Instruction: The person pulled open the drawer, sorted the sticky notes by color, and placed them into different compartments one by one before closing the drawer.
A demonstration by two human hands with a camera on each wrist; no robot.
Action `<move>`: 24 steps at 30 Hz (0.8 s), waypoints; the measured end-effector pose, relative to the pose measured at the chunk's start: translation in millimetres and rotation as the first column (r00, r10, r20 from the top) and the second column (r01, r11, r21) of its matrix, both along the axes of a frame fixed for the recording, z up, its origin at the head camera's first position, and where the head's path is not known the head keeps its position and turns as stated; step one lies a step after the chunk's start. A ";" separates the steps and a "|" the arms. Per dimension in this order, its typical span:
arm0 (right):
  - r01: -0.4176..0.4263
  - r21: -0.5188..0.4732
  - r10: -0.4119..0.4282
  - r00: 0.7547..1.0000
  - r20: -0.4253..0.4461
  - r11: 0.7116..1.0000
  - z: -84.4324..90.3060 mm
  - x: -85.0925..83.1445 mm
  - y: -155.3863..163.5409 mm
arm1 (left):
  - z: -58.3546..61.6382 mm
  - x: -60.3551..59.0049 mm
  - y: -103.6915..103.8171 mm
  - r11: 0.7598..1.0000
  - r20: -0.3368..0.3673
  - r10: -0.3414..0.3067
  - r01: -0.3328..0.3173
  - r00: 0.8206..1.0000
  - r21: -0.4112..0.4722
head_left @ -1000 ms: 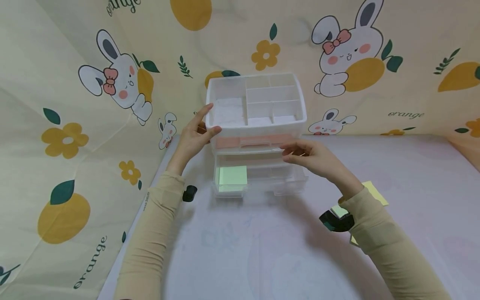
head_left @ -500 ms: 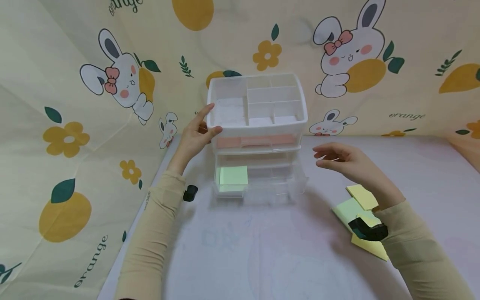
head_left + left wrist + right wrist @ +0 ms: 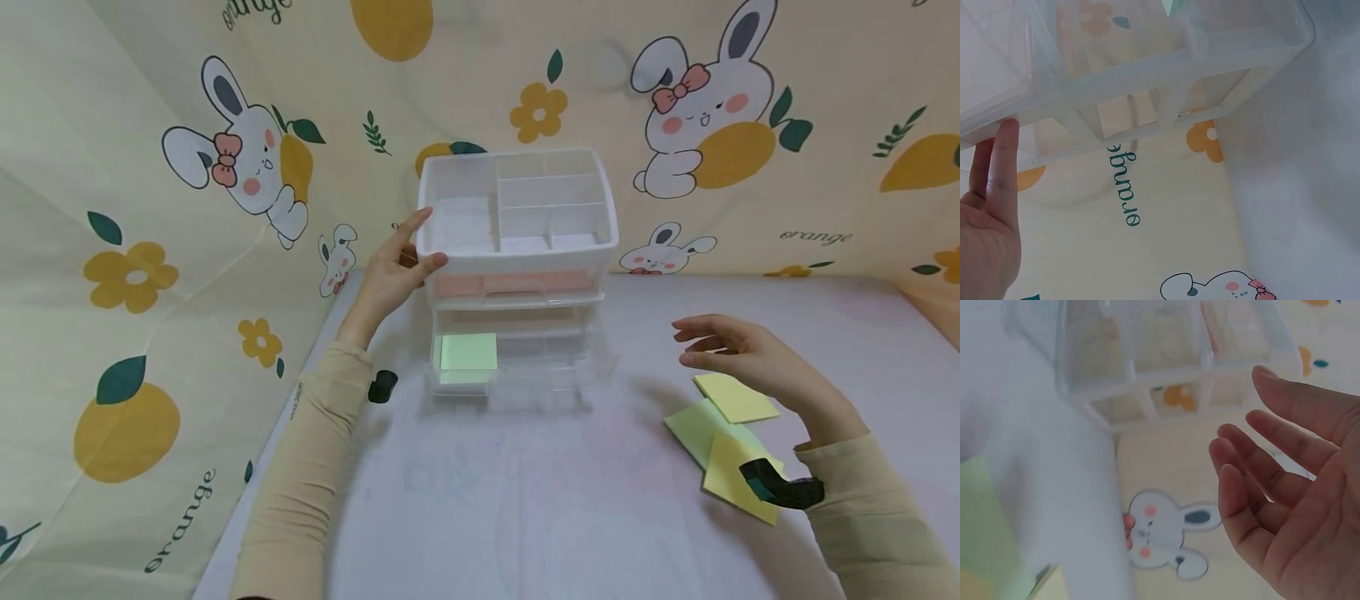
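The left hand [image 3: 390,271] braces the organizer [image 3: 517,258] at its top left corner, thumb on the front rim and fingers [image 3: 1004,169] laid straight along the side, likely so the light plastic unit does not slide on the table [image 3: 525,500]. The organizer stands at the table's back, against the cloth. The right hand [image 3: 738,358] hovers empty, fingers loosely spread, just above the notes [image 3: 731,396] lying to its right.
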State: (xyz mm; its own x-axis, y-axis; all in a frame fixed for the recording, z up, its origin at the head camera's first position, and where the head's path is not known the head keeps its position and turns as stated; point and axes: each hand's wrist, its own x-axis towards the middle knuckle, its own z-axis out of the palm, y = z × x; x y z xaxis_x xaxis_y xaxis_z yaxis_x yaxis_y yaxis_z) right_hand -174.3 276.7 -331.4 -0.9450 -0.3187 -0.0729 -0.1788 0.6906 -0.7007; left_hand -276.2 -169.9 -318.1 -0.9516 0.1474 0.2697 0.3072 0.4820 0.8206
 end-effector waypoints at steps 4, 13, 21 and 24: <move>0.008 0.058 -0.010 0.999 0.032 0.998 -8.4 4.1 13.2 | -0.1 -0.6 1.0 1.000 0.003 0.000 0.000 1.000 -0.006; -0.006 0.076 0.000 0.996 0.087 0.997 -31.8 6.6 36.1 | -1.8 -2.4 -0.1 1.000 -0.018 -0.006 0.006 1.000 -0.007; -0.054 0.087 0.042 0.990 0.137 0.995 -52.5 7.9 44.6 | -0.8 -1.1 1.0 1.000 -0.024 -0.005 0.005 1.000 -0.013; -0.073 0.121 0.052 0.984 0.173 0.990 -57.9 8.8 45.0 | -0.6 -0.6 1.2 1.000 -0.022 -0.007 0.006 1.000 -0.007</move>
